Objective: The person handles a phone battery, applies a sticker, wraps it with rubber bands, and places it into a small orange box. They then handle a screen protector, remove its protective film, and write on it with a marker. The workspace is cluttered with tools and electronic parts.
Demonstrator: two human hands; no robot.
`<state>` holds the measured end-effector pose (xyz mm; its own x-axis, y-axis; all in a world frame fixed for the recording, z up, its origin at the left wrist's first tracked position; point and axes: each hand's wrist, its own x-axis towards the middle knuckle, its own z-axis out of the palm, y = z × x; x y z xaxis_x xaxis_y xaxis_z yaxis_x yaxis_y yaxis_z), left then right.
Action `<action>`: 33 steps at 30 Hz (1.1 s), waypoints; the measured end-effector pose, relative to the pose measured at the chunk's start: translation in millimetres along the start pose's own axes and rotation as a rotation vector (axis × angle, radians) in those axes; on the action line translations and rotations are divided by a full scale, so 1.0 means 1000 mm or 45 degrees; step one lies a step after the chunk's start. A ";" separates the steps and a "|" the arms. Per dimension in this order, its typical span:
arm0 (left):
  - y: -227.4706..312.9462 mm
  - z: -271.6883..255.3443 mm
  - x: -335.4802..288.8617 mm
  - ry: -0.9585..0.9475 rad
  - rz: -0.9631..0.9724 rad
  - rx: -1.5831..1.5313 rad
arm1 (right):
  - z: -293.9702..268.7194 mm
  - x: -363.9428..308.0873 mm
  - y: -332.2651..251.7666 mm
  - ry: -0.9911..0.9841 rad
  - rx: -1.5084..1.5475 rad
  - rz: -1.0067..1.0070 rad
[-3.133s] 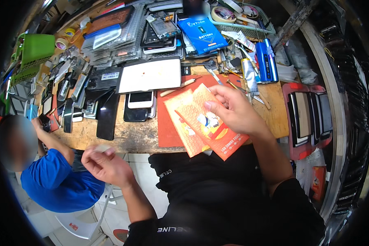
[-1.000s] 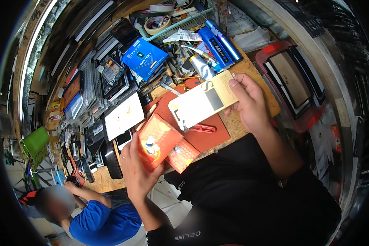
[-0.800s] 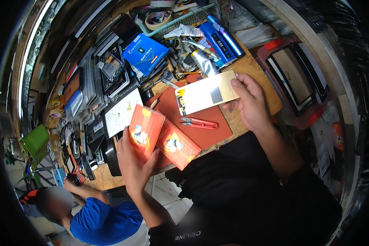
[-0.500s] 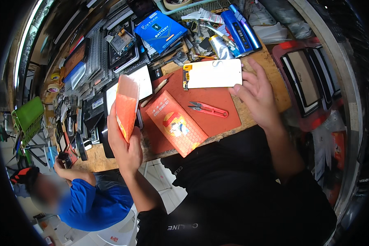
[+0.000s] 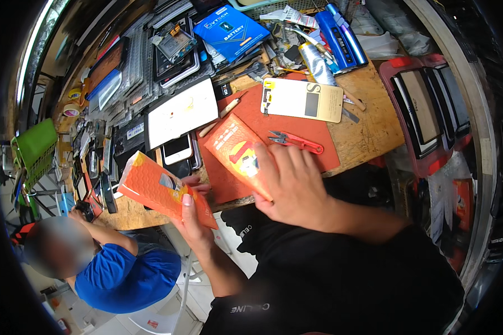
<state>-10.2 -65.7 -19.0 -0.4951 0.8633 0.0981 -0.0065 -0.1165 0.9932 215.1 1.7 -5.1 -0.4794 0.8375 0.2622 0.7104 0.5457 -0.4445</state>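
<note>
My left hand [image 5: 194, 215] holds an orange padded bubble envelope [image 5: 156, 187], thumb on top, tilted over the bench's front edge. My right hand [image 5: 296, 184] lies over a second orange bubble envelope [image 5: 232, 146] on the red mat, its fingers across the lower part and the thumb at the near edge. Just beyond that hand are red-handled thread snips [image 5: 302, 143]. A pale phone screen panel [image 5: 296, 99], with a dark rectangle and a yellow flex part at its left end, rests at the mat's far side, apart from both hands.
The red mat [image 5: 324, 131] covers part of the wooden bench. A wooden-handled tool [image 5: 221, 116], a white-faced phone [image 5: 178, 149] and a white sheet [image 5: 187, 109] lie left of it. Beyond are a blue box [image 5: 232, 33] and cluttered parts. A person in blue [image 5: 128, 273] sits at the left.
My right hand has left the screen panel and come down onto the envelope on the mat. The left-hand envelope has swung lower and leftward, its printed side now showing.
</note>
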 end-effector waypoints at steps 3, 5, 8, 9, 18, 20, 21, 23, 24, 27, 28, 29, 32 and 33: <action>0.003 0.009 -0.009 -0.179 -0.313 -0.383 | -0.011 -0.004 0.021 0.018 0.125 0.009; 0.005 0.018 -0.013 -0.341 -0.559 -0.608 | -0.025 -0.005 0.032 0.048 0.328 0.047; 0.007 0.040 -0.020 -0.376 -0.462 -0.492 | -0.043 -0.005 0.039 0.077 0.741 0.075; 0.006 0.050 -0.021 -0.301 -0.434 -0.474 | -0.045 -0.004 0.038 0.085 0.811 0.010; 0.045 0.108 0.041 -0.445 0.442 -0.218 | 0.004 -0.006 0.022 -0.183 2.901 0.388; 0.050 0.113 0.043 -0.349 0.443 -0.293 | 0.008 -0.004 0.027 -0.221 2.960 0.441; 0.052 0.114 0.044 -0.352 0.464 -0.287 | 0.008 -0.002 0.029 -0.208 3.064 0.376; 0.055 0.111 0.047 -0.326 0.478 -0.309 | 0.002 0.001 0.035 -0.248 2.901 0.452; 0.057 0.106 0.051 -0.295 0.533 -0.362 | -0.001 0.004 0.037 -0.272 2.804 0.545; 0.068 0.078 0.065 -0.036 0.569 -0.589 | -0.014 0.002 0.049 0.011 2.780 0.684; 0.074 0.064 0.073 0.018 0.570 -0.633 | -0.017 0.001 0.055 0.089 2.733 0.757; 0.083 0.048 0.078 -0.846 0.480 -1.118 | -0.020 -0.001 0.061 0.299 2.588 0.774; 0.073 0.023 0.079 -0.553 0.488 -0.866 | -0.023 -0.002 0.085 0.513 1.968 0.607; 0.062 0.021 0.075 -0.494 0.388 -0.797 | -0.022 -0.001 0.090 0.540 1.940 0.594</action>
<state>-29.1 1.8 51.4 -0.2166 0.8450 0.4889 -0.4634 -0.5298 0.7104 290.6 51.0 -26.5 -0.0349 0.9986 -0.0405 -0.5077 -0.0526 -0.8599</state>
